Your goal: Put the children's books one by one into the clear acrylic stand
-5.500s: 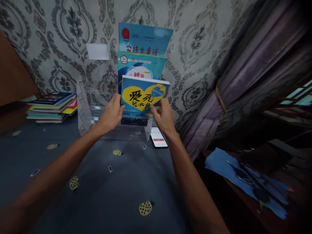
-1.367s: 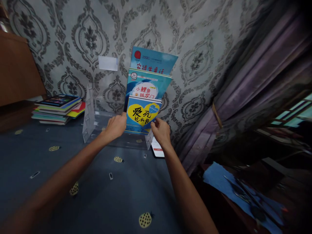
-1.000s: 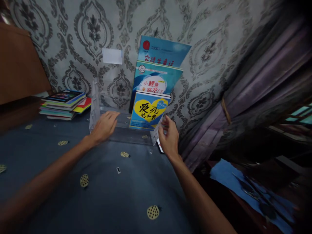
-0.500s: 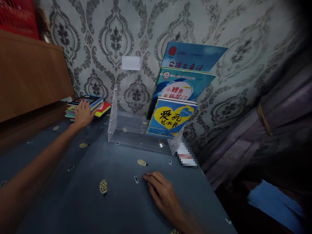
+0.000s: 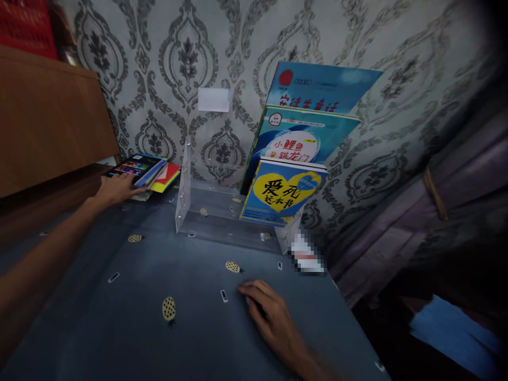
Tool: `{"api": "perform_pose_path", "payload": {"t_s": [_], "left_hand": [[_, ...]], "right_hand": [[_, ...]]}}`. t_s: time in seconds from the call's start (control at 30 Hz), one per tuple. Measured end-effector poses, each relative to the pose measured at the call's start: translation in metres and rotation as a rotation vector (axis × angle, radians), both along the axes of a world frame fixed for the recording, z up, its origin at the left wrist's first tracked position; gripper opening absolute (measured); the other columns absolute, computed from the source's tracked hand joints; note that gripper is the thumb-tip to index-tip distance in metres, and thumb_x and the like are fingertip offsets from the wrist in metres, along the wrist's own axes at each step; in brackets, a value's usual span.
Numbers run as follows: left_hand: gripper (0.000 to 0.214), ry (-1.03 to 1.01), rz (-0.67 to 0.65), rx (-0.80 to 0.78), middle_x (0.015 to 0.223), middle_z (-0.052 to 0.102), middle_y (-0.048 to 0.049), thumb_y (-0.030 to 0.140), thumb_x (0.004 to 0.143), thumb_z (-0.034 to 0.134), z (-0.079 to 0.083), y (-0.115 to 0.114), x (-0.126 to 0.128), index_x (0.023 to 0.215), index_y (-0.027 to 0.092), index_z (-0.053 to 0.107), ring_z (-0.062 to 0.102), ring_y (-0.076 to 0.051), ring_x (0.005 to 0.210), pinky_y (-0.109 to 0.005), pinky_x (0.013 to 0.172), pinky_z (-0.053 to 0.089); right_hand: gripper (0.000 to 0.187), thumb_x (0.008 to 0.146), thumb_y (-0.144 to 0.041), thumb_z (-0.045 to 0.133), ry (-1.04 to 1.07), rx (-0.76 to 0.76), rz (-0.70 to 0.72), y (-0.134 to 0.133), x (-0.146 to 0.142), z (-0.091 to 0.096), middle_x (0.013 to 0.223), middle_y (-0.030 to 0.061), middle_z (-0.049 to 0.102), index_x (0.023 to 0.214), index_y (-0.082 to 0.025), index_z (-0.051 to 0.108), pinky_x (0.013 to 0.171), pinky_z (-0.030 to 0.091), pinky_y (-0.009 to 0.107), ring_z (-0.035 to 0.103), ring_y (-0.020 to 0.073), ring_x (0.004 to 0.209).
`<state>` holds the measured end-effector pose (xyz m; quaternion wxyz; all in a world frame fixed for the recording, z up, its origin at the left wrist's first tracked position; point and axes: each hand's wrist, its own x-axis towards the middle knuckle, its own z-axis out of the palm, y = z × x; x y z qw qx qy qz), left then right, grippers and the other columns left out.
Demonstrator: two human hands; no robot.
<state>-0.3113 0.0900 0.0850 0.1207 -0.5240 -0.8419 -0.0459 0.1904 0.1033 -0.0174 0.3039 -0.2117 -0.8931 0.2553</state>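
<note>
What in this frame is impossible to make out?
Head view: item beside the clear rack is pixelated.
Left hand covers the edge of the book stack; grip unclear.
Rear book: title half hidden by the middle book.
Blue cloth: dark and blurred at the lower right.

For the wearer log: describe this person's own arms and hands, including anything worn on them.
The left hand and right hand are bare, with no gloves, rings, watch or bracelets showing. No sleeve shows anywhere up to the picture's edge. Dim light and blur could hide small marks.
</note>
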Motion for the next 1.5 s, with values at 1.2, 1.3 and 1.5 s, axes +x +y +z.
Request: {"api": "perform_pose_path", "payload": {"t_s": [1.2, 1.3, 1.5], "left_hand": [[0.061, 0.153, 0.285, 0.186, 0.114, 0.07, -0.0212, 0.046, 0.104, 0.017, 0.041, -0.023, 0.045, 0.121, 0.008, 0.061, 0.066, -0.033, 0.097, -0.037, 0.075, 0.046], [0.059, 0.132, 0.187, 0.371, 0.116, 0.071, -0.018, 0.047, 0.1, 0.02, 0.031, -0.047, 0.054, 0.122, 0.013, 0.063, 0.064, -0.032, 0.107, -0.038, 0.083, 0.048], [0.056, -0.11, -0.299, 0.174, 0.114, 0.075, -0.0073, 0.066, 0.091, 0.034, -0.015, -0.1, 0.102, 0.107, 0.03, 0.075, 0.068, -0.031, 0.109, -0.038, 0.088, 0.052]], "right_hand": [[0.029, 0.097, -0.013, 0.047, -0.019, -0.005, 0.001, 0.001, 0.001, -0.001, 0.1, 0.0079, 0.073, 0.108, -0.023, 0.072, 0.087, 0.059, 0.035, 0.07, 0.0204, 0.095], [0.028, 0.097, -0.013, 0.048, -0.023, 0.01, -0.012, 0.002, 0.001, -0.004, 0.102, 0.008, 0.073, 0.108, -0.023, 0.072, 0.089, 0.059, 0.036, 0.07, 0.0208, 0.096], [0.028, 0.098, -0.015, 0.047, -0.024, 0.009, 0.001, 0.005, 0.002, -0.009, 0.103, 0.0082, 0.073, 0.109, -0.023, 0.072, 0.086, 0.06, 0.035, 0.071, 0.0209, 0.097]]}}
